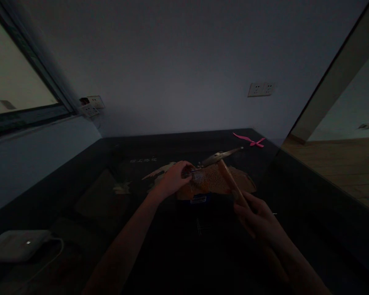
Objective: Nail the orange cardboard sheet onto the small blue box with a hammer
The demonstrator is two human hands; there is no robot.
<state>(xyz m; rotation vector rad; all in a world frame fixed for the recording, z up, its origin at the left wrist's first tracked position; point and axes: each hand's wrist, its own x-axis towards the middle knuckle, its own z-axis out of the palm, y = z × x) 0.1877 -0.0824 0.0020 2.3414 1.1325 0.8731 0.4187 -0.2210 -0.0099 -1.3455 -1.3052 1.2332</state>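
My right hand (258,215) is wrapped round the wooden handle of a hammer (232,178). Its metal head hovers over, or rests near, the far edge of a brown board (213,180) marked with many small dark holes or dots. At the board's left end is my left hand (178,174), its thumb and fingers curled together in a pinch. Something small and shiny lies by those fingertips, too dim and small to name. A blue item with a pale label (199,199) shows under the board's near edge.
The dark glossy table (110,229) carries a pink ribbon (255,142) at the far right corner. A white box-like device (18,246) with a cable sits at the near left. Wall sockets (261,89) are set behind. The room is dim.
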